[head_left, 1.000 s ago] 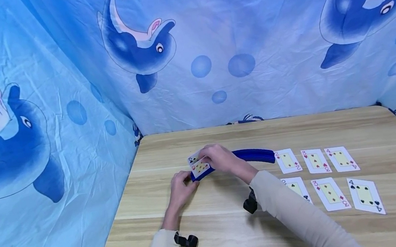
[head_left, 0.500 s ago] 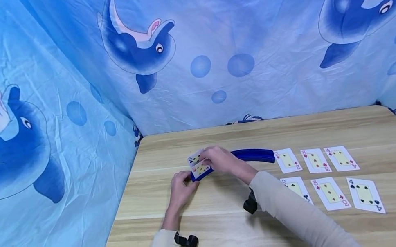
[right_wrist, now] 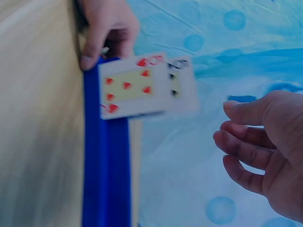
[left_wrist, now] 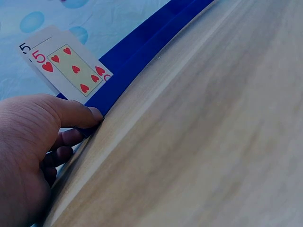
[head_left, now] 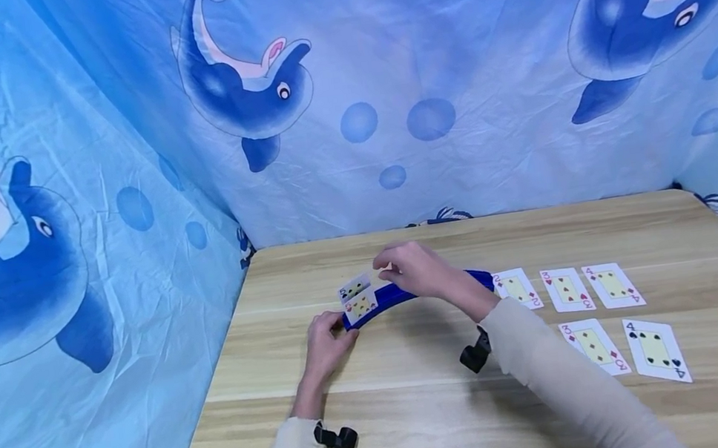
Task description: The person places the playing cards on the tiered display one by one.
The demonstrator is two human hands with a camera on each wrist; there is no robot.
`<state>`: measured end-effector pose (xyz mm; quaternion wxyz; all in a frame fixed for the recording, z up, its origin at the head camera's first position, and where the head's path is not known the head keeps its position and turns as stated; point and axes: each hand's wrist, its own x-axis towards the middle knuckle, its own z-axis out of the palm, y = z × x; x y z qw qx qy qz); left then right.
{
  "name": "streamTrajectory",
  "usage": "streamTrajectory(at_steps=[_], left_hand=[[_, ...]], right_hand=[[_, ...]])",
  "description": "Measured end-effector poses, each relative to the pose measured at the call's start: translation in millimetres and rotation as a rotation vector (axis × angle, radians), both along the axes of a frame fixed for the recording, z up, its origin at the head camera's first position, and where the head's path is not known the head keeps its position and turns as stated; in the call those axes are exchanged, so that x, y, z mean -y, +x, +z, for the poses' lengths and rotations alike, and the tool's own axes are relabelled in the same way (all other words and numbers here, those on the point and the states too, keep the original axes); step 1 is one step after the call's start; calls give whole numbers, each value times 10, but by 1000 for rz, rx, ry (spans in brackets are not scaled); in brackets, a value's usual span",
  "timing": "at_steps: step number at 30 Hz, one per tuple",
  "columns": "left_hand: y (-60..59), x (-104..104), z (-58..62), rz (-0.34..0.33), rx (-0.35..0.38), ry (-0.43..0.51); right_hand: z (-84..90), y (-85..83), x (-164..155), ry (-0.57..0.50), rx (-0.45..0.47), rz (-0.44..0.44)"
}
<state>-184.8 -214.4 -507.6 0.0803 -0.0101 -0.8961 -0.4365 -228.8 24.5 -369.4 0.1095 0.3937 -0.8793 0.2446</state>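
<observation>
A curved blue card holder (head_left: pixel 395 296) lies on the table. At its left end my left hand (head_left: pixel 328 343) pinches it, thumb in front and fingers curled beneath, as the left wrist view shows. Two playing cards stand in the holder near that hand: the five of hearts (left_wrist: pixel 73 68) in front and a black five (right_wrist: pixel 182 85), partly covered, behind it. My right hand (head_left: pixel 417 269) hovers just right of these cards, above the holder. In the right wrist view its fingers (right_wrist: pixel 241 147) are loosely bent and hold nothing.
Right of the holder lie face-up cards: the two of diamonds (head_left: pixel 518 289), three of hearts (head_left: pixel 567 290) and four of diamonds (head_left: pixel 613 285), with the three of diamonds (head_left: pixel 594 347) and four of spades (head_left: pixel 657 349) nearer. A dolphin-print curtain (head_left: pixel 329 198) stands behind the table.
My right hand has let go of the five of hearts and moved up and right, uncovering both fives. The right sleeve now covers the near two. My left hand stays on the holder.
</observation>
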Motion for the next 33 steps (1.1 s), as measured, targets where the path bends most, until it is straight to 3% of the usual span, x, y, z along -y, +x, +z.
streamTrajectory(at_steps=[10,33], left_hand=[[20,-9,-48,2,-36,-32],[1,-33,-8,-7,-46,-34]], right_hand=[[162,39,-547,-29,-2,-39],[316,228,-1663,8,101,-313]])
